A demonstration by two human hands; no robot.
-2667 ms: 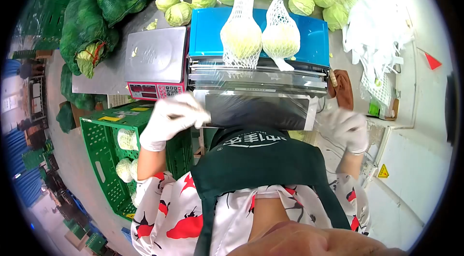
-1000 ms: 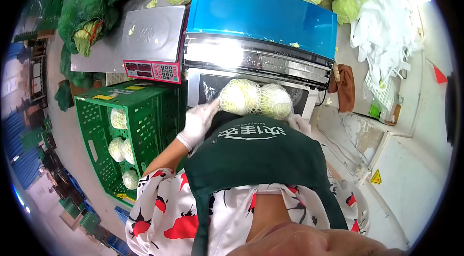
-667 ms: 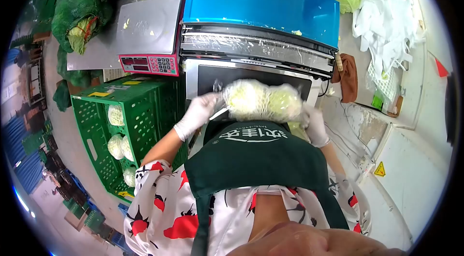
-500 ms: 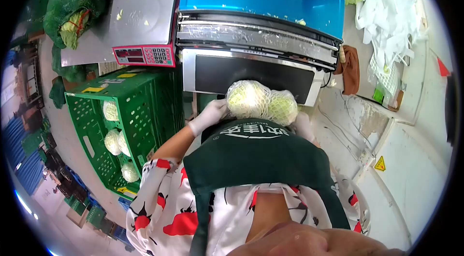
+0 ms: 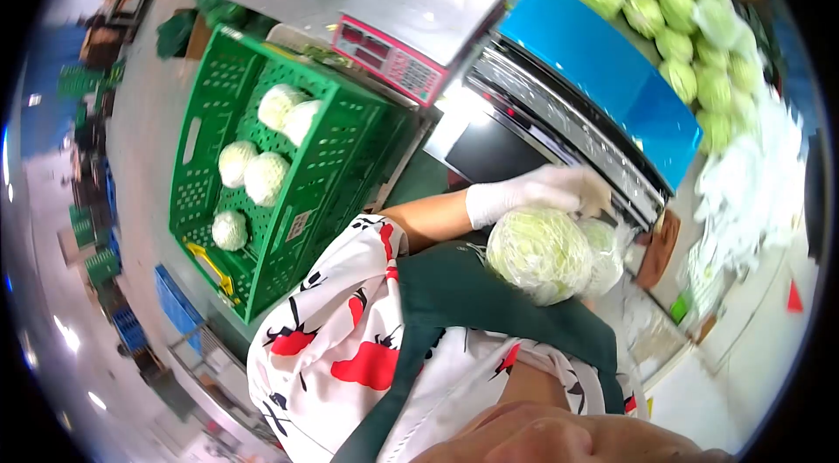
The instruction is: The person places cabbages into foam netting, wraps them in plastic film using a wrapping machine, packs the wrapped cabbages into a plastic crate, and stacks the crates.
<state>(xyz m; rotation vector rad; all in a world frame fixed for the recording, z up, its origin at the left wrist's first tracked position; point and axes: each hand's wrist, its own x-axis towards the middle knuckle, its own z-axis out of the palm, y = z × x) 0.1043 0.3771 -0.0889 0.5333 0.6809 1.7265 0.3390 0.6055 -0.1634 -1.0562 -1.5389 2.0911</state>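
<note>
Two pale green cabbages [image 5: 539, 255], in a shiny, clear-looking wrap or netting, are against the front of my dark green apron. My left hand [image 5: 533, 192], in a white glove, reaches across just above them toward the wrapping machine [image 5: 568, 114] with the blue cover. Its fingers are drawn together near the machine's front edge; what they grip is too small to make out. My right hand is hidden behind the cabbages. The machine's dark flat plate [image 5: 498, 148] lies beyond my left forearm.
A green crate [image 5: 336, 144] at the left holds several white-netted cabbages [image 5: 265, 178]. A scale [image 5: 419, 9] with a red keypad panel stands beside the machine. Loose cabbages [image 5: 642, 13] pile up behind it. White net bags [image 5: 743, 192] and a brown cloth [image 5: 660, 249] are at the right.
My view has turned, with the crate and machine shifting and tilting. My left hand has moved from the cabbages' left side to above them. My right hand has gone out of sight.
</note>
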